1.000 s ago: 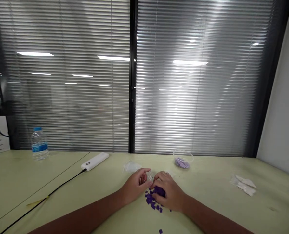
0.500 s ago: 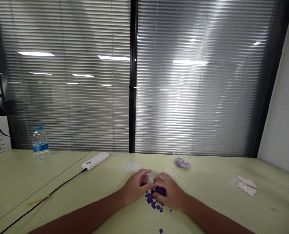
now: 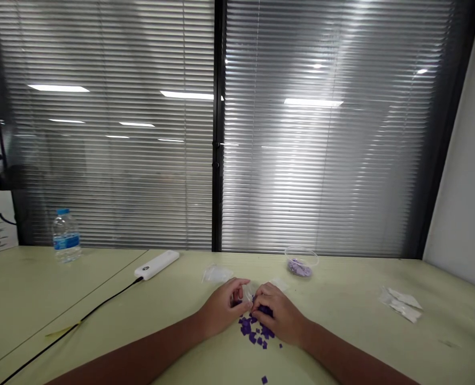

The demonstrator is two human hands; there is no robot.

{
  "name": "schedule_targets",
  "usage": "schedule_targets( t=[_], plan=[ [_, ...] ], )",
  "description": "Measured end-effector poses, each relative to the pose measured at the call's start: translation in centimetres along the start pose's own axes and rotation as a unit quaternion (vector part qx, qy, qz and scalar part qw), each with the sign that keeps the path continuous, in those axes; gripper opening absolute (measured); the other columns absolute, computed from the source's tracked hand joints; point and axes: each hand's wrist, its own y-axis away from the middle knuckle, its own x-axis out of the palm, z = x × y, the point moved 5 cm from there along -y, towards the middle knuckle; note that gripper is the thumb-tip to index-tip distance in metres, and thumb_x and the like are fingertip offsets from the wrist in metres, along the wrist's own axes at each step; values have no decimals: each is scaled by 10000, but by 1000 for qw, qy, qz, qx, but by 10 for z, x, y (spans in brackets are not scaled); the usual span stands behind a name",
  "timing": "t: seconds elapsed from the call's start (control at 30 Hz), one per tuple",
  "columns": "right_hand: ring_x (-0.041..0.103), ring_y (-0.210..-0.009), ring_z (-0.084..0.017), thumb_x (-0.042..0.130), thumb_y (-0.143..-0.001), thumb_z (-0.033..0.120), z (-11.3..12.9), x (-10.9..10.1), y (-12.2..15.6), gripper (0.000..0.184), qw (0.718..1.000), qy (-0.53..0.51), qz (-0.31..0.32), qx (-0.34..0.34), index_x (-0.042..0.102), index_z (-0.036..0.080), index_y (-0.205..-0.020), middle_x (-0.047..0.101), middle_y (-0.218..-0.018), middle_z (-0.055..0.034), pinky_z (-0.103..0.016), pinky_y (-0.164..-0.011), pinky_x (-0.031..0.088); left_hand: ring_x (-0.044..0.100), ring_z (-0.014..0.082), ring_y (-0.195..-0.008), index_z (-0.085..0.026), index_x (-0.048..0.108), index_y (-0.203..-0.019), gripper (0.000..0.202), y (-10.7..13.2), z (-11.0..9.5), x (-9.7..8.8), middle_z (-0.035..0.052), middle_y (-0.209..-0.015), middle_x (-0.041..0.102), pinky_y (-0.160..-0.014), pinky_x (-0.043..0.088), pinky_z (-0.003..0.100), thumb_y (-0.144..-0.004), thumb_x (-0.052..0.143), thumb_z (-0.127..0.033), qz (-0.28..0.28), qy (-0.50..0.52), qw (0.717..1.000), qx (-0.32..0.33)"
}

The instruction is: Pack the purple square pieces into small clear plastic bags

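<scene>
Fingertips (image 3: 243, 302) of the left hand (image 3: 221, 310) curl in around a small see-through plastic bag (image 3: 247, 292), and the right hand (image 3: 280, 314) bends close on the bag's other side. Neither hand lies flat open, but from here I cannot tell if the fingers grip the bag or only touch it. The bag sits between the two hands, just above a messy pile of small flat dark purple squares (image 3: 250, 330), and the right hand covers some of them.

To do this well, I would keep the pinch small and soft, since thin plastic can slip. I would also keep both wrists low, because one bump could push the little squares around.

One lone purple square (image 3: 264, 379) lies apart at 6 o'clock. At 1 o'clock, near the far table edge, stands a round clear plastic bowl (image 3: 301, 262) with pale purple bits inside. A second clear plastic bag (image 3: 217, 275) lies at 11 o'clock. Farther off at 10 o'clock are a long white power bank (image 3: 157, 264) with a thin black cable (image 3: 80, 321) and a clear water bottle with a blue cap (image 3: 66, 235). White paper packets (image 3: 400, 312) sit well apart at 3 o'clock, so the hands have wide room on that side.
</scene>
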Motion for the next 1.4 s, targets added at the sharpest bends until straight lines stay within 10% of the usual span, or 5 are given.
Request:
schedule_targets(
  t=[1.4],
  plan=[
    [609, -870, -213, 607, -1027, 368, -24, -14, 2, 230, 985, -73, -119, 102, 699, 224, -874, 650, -849, -16, -333, -812, 464, 636, 221, -890, -228, 671, -1336, 459, 3, -16, -2, 31, -972, 658, -833, 523, 317, -891, 725, -327, 20, -63, 997, 47]
  ],
)
